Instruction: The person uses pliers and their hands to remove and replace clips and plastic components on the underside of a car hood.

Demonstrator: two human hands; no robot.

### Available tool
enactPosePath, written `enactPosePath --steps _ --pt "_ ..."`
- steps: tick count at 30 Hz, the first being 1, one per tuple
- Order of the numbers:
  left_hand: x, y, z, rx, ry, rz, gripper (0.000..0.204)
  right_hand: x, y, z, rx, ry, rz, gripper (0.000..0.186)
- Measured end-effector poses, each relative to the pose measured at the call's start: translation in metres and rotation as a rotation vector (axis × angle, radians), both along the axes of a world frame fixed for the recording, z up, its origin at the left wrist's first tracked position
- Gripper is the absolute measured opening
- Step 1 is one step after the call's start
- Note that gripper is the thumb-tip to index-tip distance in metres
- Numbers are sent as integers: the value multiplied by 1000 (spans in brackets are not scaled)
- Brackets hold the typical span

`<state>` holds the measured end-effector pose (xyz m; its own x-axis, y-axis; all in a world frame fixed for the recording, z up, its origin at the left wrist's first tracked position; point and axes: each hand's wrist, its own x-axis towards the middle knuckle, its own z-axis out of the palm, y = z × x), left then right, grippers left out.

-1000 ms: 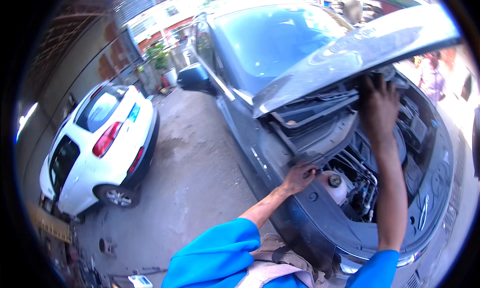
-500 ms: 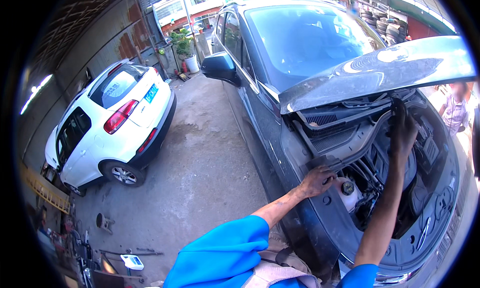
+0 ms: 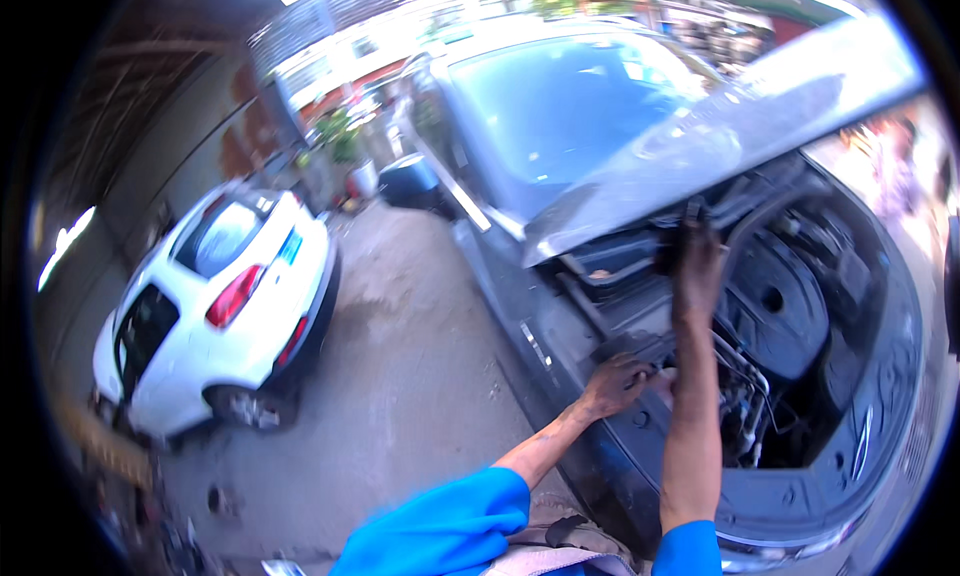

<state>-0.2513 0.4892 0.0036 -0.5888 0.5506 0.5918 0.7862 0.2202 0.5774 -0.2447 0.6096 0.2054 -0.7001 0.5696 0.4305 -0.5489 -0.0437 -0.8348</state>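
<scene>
The right hand point(image 3: 697, 266) is pointing its fingers away from the person, just below the lower edge of the raised hood point(image 3: 740, 146), but blur and shadow are covering the fingertips, so I cannot tell whether it is grasping something or is free. The dark cowl panel point(image 3: 620, 262) is lying under the hood, just beside this hand. The left hand point(image 3: 617, 384) is resting nearer to the person than the hood, with fingers bending inward at the side edge of the engine bay; a black flap point(image 3: 632, 348) is lying just beside it, and I cannot tell whether the fingers are gripping this. On the near side of the hood, to the right of the right forearm, a round-shaped engine cover point(image 3: 795, 321) is showing its dark hole. Beyond the hood, the windshield point(image 3: 570, 106) is reflecting blue light. To the left of the hood, the side mirror point(image 3: 410, 181) is sticking out, and a white car point(image 3: 165, 366) is standing well apart.
</scene>
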Motion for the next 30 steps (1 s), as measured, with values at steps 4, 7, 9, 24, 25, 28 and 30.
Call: enactPosePath --steps 4,7,9,24,25,28,30 --pt "-11 -19 -15 -30 127 56 15 -1 -25 11 -24 -139 148 49" --pt "-26 -33 -46 -81 -130 8 25 -11 -30 10 -57 -27 53 57" --pt "-21 -19 -26 -159 -81 12 27 -6 -15 10 -29 10 16 59" --pt "-6 -18 -10 -30 -54 -5 36 17 -11 43 50 48 42 51" --pt "-13 -21 -19 -38 -106 -24 38 14 -12 44 62 23 24 53" --pt "-18 -24 -31 36 -223 -73 42 7 -14 49 94 -10 -51 57" --pt "-21 -24 -33 29 -177 -77 45 4 -14 50 110 14 -125 60"
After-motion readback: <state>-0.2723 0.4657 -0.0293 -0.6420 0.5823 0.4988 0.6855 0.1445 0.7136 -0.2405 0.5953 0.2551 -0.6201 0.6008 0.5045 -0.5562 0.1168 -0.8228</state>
